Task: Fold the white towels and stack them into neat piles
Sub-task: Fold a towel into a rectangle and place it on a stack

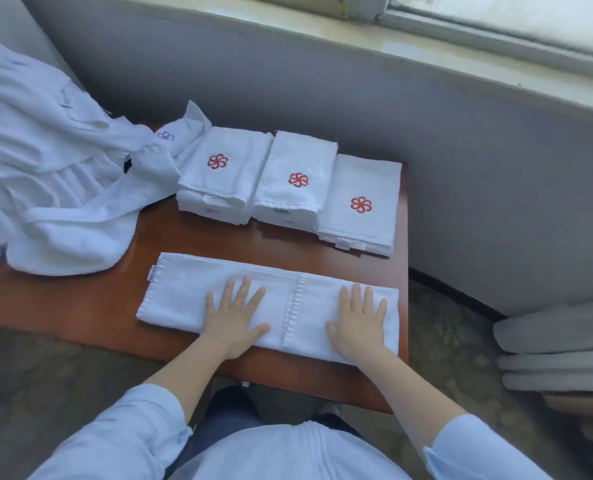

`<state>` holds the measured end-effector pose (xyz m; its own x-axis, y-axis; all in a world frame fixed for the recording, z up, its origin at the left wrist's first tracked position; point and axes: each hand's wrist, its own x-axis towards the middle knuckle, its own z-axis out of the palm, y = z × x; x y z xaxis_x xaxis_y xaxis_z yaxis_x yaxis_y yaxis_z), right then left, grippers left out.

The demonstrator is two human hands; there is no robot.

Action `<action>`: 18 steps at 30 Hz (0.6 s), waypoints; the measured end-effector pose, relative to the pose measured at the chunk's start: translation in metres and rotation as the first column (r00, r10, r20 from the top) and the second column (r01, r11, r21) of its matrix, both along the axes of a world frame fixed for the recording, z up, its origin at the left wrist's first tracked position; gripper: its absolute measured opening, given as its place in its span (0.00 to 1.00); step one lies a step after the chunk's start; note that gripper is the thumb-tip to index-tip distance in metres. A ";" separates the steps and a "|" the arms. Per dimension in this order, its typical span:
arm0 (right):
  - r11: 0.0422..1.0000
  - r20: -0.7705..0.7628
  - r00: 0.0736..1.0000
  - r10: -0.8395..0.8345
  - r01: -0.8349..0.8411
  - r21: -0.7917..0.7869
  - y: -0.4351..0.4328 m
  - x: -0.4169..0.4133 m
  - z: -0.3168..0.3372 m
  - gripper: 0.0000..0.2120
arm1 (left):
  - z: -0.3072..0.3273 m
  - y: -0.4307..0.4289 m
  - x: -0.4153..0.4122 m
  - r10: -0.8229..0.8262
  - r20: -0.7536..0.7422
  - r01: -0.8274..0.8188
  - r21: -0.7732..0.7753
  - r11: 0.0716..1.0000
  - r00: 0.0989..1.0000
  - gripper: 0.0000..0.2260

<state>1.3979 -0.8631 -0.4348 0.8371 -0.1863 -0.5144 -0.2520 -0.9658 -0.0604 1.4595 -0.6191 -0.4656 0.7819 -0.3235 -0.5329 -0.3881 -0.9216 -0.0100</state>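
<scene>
**Wooden table (198,237) under the window (495,15): smoothing a half-folded towel (177,296)**

Grey wall (322,81) behind, carpet (63,368) below. Along the far edge, three piles of folded white towels packed side by side, each showing a red flower emblem: left pile (225,174), middle pile (296,168), right pile (360,188). At the left, a loose heap of unfolded white towels (45,168) draped over the table edge. Off the table at far right, a stack of grey folded cloth (558,344).

Near edge: the towel laid out as a long strip, right end already turned in over the middle, hemmed edge crossing the strip between the two hands. Flat on the centre of the strip, the left hand (234,315), fingers straight and fanned, gripping nothing. Flat on the turned-in part, the right hand (359,322), fingers likewise straight, pressing rather than pinching.

Step in hand, by the look of it: smoothing the first cross-fold, roughly midway through this towel. Next move, probably: pinch the two corners of the free left end, carry it rightward over the hem, square the edges, press flat again. Maybe one further fold to match the footprint of the finished piles, then a lift onto one of them. Worth watching: layers sliding on the polished wood, corners drifting out of line. With that heap unfolded, much of the task left.
</scene>
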 end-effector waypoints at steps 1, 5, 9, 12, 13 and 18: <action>0.999 0.008 0.999 0.035 -0.035 0.028 0.009 0.004 0.001 0.33 | 0.000 0.006 0.003 0.009 0.007 -0.009 -0.003 1.000 1.000 0.33; 0.982 0.055 0.991 0.120 -0.127 0.137 0.062 0.025 0.002 0.35 | 0.000 0.031 0.018 0.045 0.033 -0.044 -0.027 0.999 0.998 0.32; 0.946 0.113 0.990 0.088 -0.119 0.300 0.129 0.052 0.004 0.34 | 0.001 0.080 0.043 0.057 0.023 -0.056 -0.039 0.998 0.998 0.31; 0.899 0.097 0.995 0.023 -0.063 0.433 0.172 0.072 0.004 0.33 | 0.003 0.131 0.069 -0.029 0.012 0.029 -0.029 0.999 1.000 0.31; 0.895 0.098 0.995 0.023 -0.065 0.441 0.184 0.078 0.002 0.32 | 0.003 0.146 0.076 -0.051 0.004 0.051 -0.036 0.998 0.999 0.31; 0.952 0.104 0.992 0.070 -0.098 0.289 0.226 0.095 -0.011 0.32 | 0.009 0.189 0.105 -0.073 0.051 0.080 -0.174 0.981 0.996 0.30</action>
